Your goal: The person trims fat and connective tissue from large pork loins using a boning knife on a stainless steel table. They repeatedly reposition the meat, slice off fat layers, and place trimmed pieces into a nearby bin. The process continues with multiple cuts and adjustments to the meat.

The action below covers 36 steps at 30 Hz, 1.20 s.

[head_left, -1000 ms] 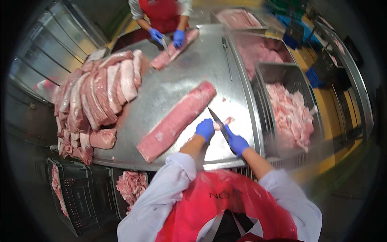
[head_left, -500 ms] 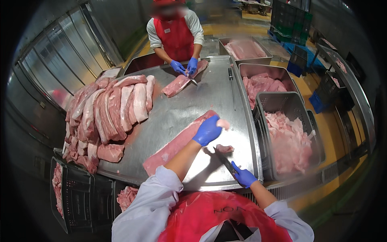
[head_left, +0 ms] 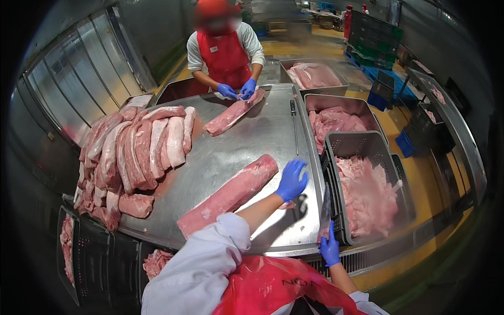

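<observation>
A long strip of pink meat (head_left: 228, 195) lies slantwise on the metal table in front of me. Just right of its far end, my left hand (head_left: 292, 181), in a blue glove, is over the table with its fingers apart and nothing in them. Part of a small meat scrap (head_left: 286, 206) shows beneath that wrist. At the table's right edge my right hand (head_left: 329, 249), also gloved in blue, is closed around the handle of a knife (head_left: 325, 210). The blade points away from me, beside the grey perforated crate (head_left: 362, 138).
Strips of meat (head_left: 136, 147) are heaped on the left of the table (head_left: 210, 152). Across from me a co-worker's gloved hands (head_left: 236, 91) work on another piece (head_left: 231, 115). A sharpening steel (head_left: 295, 126) lies near the right edge. Trimmings (head_left: 367, 194) fill the grey crate; metal bins stand beyond.
My left hand has moved right, off the meat strip, and opened; the pale scrap it held is gone from it. My right hand has carried the knife right, to the table's edge.
</observation>
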Tool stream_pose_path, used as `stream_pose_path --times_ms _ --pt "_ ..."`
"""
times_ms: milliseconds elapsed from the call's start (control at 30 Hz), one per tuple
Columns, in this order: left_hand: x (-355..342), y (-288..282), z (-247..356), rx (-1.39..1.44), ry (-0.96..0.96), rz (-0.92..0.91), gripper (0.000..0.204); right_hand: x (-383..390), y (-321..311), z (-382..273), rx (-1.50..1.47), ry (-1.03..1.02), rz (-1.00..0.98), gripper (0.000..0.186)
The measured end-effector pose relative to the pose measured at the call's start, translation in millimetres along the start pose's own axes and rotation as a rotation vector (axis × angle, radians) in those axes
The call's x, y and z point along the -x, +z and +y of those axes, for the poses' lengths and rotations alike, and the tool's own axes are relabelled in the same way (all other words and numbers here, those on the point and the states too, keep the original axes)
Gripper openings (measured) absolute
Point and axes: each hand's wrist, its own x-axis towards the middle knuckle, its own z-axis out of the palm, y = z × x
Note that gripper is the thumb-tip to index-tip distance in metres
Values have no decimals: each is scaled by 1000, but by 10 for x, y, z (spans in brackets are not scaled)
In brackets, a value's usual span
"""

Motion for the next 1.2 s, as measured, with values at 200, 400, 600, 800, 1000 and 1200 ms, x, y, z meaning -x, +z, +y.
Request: stream_pose_path --times_ms 200,400,600,800,1000,1200 --pt "1561 74 -256 -262 -49 -635 22 287 -209 -65 -136 166 18 78" --pt "2094 -862 -913 -436 -166 -693 11 49 -73 -83 -77 166 -176 79" --pt "2556 -2030 -813 -621 -239 -856 20 -357 384 -342 -35 102 -339 80" --pt "2889 -3172 -547 -697 -691 -969 20 -618 745 -383 21 -24 -416 80" --pt "4454 -4877 -526 -844 -909 -303 27 -703 1035 -543 11 12 -434 77" --pt "4272 -4925 -918 -850 -835 -215 47 -894 1388 -564 -11 21 -330 69"
